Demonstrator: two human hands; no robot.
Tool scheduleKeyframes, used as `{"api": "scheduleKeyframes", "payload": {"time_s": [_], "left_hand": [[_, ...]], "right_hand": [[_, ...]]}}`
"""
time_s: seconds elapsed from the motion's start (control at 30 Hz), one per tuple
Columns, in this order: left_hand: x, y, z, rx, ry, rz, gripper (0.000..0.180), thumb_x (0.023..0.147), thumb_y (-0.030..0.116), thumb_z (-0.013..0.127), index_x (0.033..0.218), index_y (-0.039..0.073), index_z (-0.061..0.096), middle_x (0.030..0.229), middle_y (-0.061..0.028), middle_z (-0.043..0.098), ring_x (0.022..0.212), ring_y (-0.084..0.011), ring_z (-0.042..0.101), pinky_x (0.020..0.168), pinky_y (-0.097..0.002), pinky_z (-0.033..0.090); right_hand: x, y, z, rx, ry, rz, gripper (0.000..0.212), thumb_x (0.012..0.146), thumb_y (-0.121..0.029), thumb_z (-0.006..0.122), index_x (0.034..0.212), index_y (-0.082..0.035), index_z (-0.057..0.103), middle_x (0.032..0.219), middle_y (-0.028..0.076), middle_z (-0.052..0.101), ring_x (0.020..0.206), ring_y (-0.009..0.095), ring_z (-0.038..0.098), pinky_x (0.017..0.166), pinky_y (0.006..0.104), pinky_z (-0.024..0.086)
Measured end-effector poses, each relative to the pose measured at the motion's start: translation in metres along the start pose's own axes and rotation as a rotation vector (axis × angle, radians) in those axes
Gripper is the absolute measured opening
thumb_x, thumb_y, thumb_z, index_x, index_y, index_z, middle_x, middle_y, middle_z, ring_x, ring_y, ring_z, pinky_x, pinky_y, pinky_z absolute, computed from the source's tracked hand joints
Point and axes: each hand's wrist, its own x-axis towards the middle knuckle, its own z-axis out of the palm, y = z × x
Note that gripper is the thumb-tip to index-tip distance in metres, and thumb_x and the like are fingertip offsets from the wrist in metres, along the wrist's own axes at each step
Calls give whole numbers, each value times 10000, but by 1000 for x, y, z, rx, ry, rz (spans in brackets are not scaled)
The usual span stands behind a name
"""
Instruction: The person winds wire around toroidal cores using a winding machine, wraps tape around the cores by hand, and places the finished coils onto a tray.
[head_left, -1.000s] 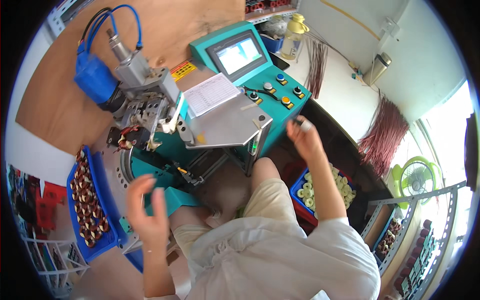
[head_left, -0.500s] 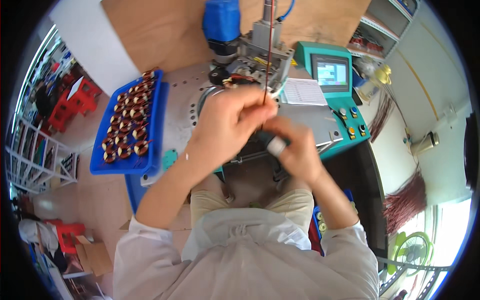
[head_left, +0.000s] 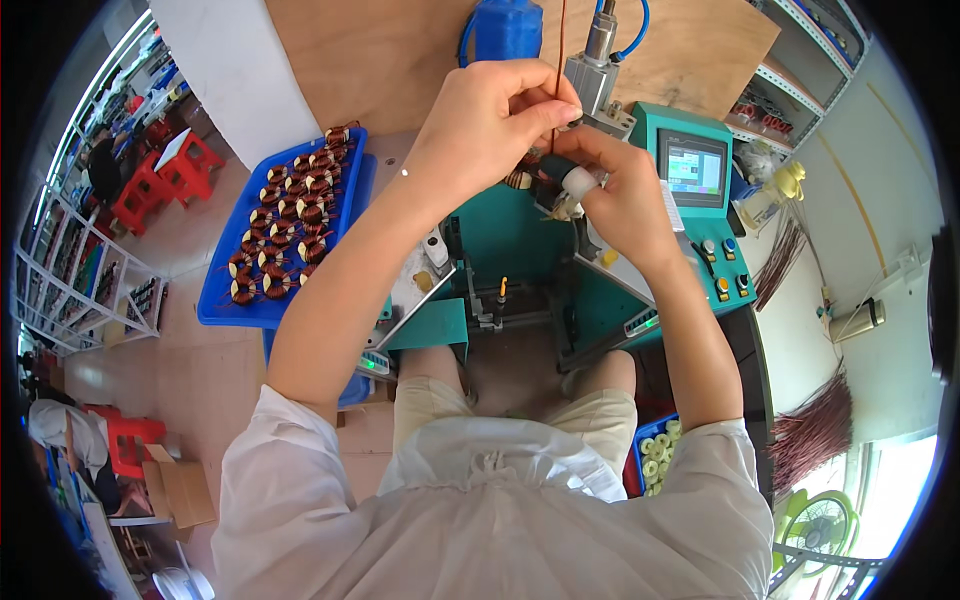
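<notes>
My left hand (head_left: 490,125) is closed in a pinch on a long reddish-brown copper wire (head_left: 560,50), which stands nearly upright. Close below and to the right, my right hand (head_left: 632,205) has its index finger and thumb brought together at the lower part of the wire. A white band (head_left: 579,183) and a black tip cover its thumb. Just behind the fingertips shows a copper-wound ring coil (head_left: 518,179), partly hidden. Both hands are in front of the machine's metal head (head_left: 593,82), hiding much of it.
A blue tray (head_left: 222,303) of several wound ring coils is at the left. The green control box (head_left: 728,207) with screen and buttons stands right. A blue crate of pale rings (head_left: 655,455) is low right; wire bundles (head_left: 812,430) lie beyond. A blue motor (head_left: 508,30) rises behind.
Both hands have moved farther away and up, the right to the right as well, still close together at the wire. The view has shifted, and the machine's green front now shows below them.
</notes>
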Motion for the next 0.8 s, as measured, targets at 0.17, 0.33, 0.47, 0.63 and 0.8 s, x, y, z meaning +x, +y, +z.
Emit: {"api": "scheduleKeyframes", "payload": {"time_s": [0.17,0.33,0.47,0.63,0.8], "left_hand": [[0,-2,2,-4,12,37,94,885,71,634,909,-18,651,748,-13,645,669,-55,598,640,-204,506],[1,-5,4,24,2,58,84,874,62,643,897,-19,652,728,-14,642,658,-52,596,627,-199,499],[-3,-17,6,-11,36,43,79,871,61,649,879,-18,654,733,-14,642,658,-54,594,622,-199,494],[3,-51,1,37,114,41,97,869,88,664,873,-9,661,751,-2,641,672,-54,575,648,-209,482],[-3,-76,-1,234,192,49,152,851,163,695,884,17,669,827,-26,651,726,-91,550,715,-260,462]], "right_hand": [[-2,-3,1,-34,24,-24,264,777,94,533,1013,25,629,884,148,692,787,228,677,707,321,527],[-4,4,4,-17,47,8,260,770,91,540,997,17,644,884,151,689,771,252,682,697,331,531],[-10,7,15,-135,176,-107,269,741,87,566,980,7,659,855,140,680,767,283,659,682,348,528],[-29,9,34,-344,320,-130,358,673,89,589,1004,-21,668,929,132,626,919,327,560,814,395,471],[-36,9,50,-395,393,-186,376,662,91,596,1018,-11,662,987,111,599,942,326,532,832,396,457]]}}
